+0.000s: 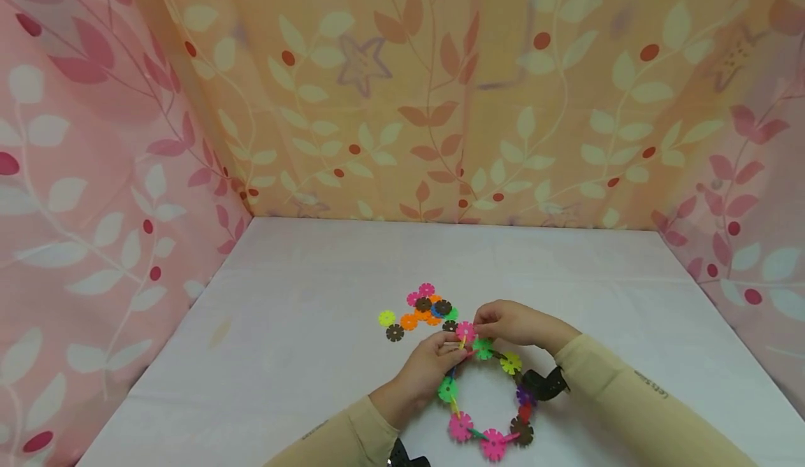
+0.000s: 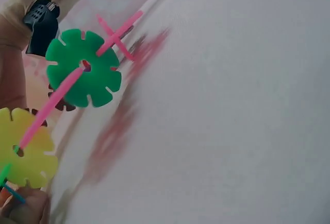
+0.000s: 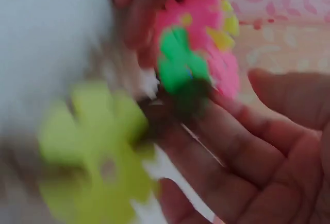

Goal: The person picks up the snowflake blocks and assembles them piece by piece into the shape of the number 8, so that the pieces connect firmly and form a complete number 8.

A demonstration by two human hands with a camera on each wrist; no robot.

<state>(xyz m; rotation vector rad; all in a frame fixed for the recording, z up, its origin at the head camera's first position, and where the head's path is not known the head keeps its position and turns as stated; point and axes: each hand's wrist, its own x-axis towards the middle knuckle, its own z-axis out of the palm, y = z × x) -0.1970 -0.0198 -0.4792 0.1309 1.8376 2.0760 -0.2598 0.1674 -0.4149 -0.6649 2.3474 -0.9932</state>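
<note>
A ring of linked, notched plastic flower discs (image 1: 461,426) in pink, green, yellow, brown, purple and red is at the front of the table. My left hand (image 1: 424,369) pinches its upper left part, near a pink disc (image 1: 465,331). At the ring's top right is my right hand (image 1: 518,324). In the right wrist view its thumb stands apart from its extended fingers (image 3: 232,154), which lie against the linked discs beside a green disc (image 3: 180,64). A blurred yellow disc (image 3: 98,152) hangs closer to that camera. The left wrist view shows a green disc (image 2: 100,85) and a yellow disc (image 2: 31,165) joined by an edge-on pink one.
Just beyond the hands lies a loose pile of discs, with an orange disc (image 1: 409,322), a yellow disc (image 1: 386,319) and a brown disc (image 1: 395,333) at its left. A white cloth covers the table (image 1: 283,278). Patterned curtains (image 1: 402,103) enclose its back and sides.
</note>
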